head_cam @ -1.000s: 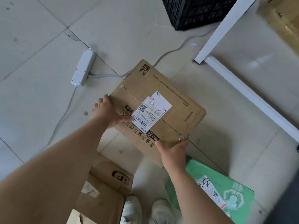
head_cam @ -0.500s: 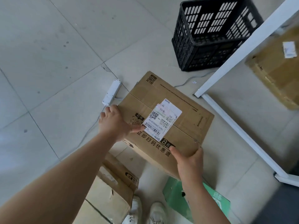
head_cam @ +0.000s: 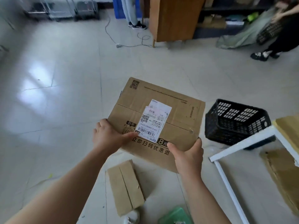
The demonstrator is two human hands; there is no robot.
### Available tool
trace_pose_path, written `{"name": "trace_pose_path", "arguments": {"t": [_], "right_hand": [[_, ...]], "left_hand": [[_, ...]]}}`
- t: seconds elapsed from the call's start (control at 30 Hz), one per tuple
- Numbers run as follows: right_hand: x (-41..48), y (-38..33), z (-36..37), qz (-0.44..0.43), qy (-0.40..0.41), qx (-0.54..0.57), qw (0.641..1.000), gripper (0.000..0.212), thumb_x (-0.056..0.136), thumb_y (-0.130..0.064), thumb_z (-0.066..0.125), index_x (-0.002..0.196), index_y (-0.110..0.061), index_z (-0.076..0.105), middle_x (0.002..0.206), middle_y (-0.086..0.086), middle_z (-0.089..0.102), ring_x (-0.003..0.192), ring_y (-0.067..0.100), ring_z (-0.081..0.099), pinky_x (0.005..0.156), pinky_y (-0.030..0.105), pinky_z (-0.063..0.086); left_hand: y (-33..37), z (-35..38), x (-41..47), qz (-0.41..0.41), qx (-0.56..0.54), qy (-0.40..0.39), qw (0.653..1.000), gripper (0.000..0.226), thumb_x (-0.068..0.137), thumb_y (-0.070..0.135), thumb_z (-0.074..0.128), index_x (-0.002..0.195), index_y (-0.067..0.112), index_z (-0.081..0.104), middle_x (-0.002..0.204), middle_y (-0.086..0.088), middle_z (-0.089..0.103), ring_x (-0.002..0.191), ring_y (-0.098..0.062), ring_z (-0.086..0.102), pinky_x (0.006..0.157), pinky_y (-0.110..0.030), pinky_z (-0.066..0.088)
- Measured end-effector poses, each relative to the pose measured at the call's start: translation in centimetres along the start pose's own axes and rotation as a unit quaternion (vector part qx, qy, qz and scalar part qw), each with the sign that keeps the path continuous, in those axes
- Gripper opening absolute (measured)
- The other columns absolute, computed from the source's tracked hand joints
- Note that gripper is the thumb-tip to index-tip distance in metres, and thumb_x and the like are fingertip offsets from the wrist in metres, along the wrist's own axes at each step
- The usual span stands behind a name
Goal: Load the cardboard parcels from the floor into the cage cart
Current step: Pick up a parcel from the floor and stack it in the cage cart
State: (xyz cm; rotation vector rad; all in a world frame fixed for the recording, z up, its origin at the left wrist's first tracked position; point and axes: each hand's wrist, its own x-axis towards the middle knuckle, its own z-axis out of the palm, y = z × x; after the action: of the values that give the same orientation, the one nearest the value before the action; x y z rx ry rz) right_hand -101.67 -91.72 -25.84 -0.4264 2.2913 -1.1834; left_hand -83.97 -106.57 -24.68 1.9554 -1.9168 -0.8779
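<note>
left hand (head_cam: 108, 137), right hand (head_cam: 187, 154), gripping cardboard parcel (head_cam: 169, 101)

Pale tiled floor (head_cam: 64, 110) (glare patches); wooden cabinet (head_cam: 174, 18) beyond.

The parcel (head_cam: 163, 101) is between the left hand (head_cam: 106, 136) and the right hand (head_cam: 189, 154), a smaller parcel (head_cam: 126, 186) lies on the floor (head_cam: 64, 113) below it, a crate (head_cam: 234, 122) stands at its right, a cabinet (head_cam: 174, 18) well behind.
</note>
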Motion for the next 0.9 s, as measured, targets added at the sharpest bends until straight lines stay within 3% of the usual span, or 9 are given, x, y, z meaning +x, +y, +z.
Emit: {"name": "trace_pose_path", "arguments": {"t": [0.13, 0.23, 0.37, 0.5, 0.83, 0.9], "right_hand": [[-5.1, -7.4, 0.6, -0.084, -0.092, -0.023, 0.992, 0.100, 0.068, -0.045, 0.083, 0.148, -0.024, 0.025, 0.138, 0.006, 0.042, 0.127, 0.030, 0.043, 0.102, 0.049, 0.043], [-9.4, -12.9, 2.2, -0.154, -0.154, -0.046, 0.975, 0.098, 0.067, -0.046, 0.082, 0.146, -0.023, 0.029, 0.136, 0.006, 0.043, 0.128, 0.030, 0.043, 0.101, 0.048, 0.043], [-16.9, -18.7, 6.0, -0.243, -0.235, -0.065, 0.939, 0.090, 0.065, -0.045, 0.082, 0.138, -0.024, 0.035, 0.128, 0.007, 0.047, 0.121, 0.031, 0.046, 0.098, 0.049, 0.045], [-26.4, -22.3, 9.7, -0.316, -0.322, -0.074, 0.889, 0.083, 0.063, -0.046, 0.081, 0.131, -0.027, 0.039, 0.119, 0.004, 0.048, 0.114, 0.030, 0.050, 0.094, 0.049, 0.048], [-52.3, -24.9, 15.5, -0.445, -0.505, -0.041, 0.738, 0.094, 0.060, -0.053, 0.079, 0.140, -0.025, 0.039, 0.126, 0.004, 0.049, 0.119, 0.029, 0.050, 0.097, 0.051, 0.048], [-57.8, -24.4, 15.7, -0.449, -0.536, -0.028, 0.714, 0.102, 0.052, -0.061, 0.075, 0.140, -0.025, 0.038, 0.130, 0.003, 0.051, 0.121, 0.029, 0.050, 0.099, 0.051, 0.047]], "left_hand": [[-3.2, -9.7, -4.5, -0.068, -0.046, 0.088, 0.993, 0.117, 0.038, 0.079, 0.077, 0.124, 0.007, 0.044, 0.121, -0.007, 0.049, 0.117, -0.028, 0.045, 0.100, -0.043, 0.042], [-6.6, -16.3, -8.0, -0.123, -0.084, 0.157, 0.976, 0.120, 0.027, 0.092, 0.067, 0.113, 0.010, 0.051, 0.111, -0.005, 0.057, 0.105, -0.027, 0.055, 0.090, -0.045, 0.050], [-11.0, -24.3, -14.0, -0.197, -0.094, 0.258, 0.941, 0.111, 0.040, 0.083, 0.074, 0.117, 0.007, 0.048, 0.116, -0.009, 0.053, 0.113, -0.030, 0.049, 0.096, -0.043, 0.045], [-16.9, -30.8, -21.2, -0.278, -0.118, 0.347, 0.888, 0.124, 0.036, 0.086, 0.070, 0.127, 0.007, 0.042, 0.121, -0.010, 0.049, 0.117, -0.032, 0.045, 0.099, -0.047, 0.044], [-29.3, -43.4, -42.2, -0.387, -0.122, 0.537, 0.739, 0.125, 0.023, 0.098, 0.058, 0.111, 0.010, 0.050, 0.109, -0.007, 0.054, 0.106, -0.030, 0.052, 0.090, -0.048, 0.050], [-31.2, -45.5, -46.8, -0.406, -0.103, 0.567, 0.710, 0.127, 0.022, 0.098, 0.057, 0.111, 0.008, 0.051, 0.109, -0.009, 0.056, 0.107, -0.032, 0.052, 0.090, -0.047, 0.050]]}}
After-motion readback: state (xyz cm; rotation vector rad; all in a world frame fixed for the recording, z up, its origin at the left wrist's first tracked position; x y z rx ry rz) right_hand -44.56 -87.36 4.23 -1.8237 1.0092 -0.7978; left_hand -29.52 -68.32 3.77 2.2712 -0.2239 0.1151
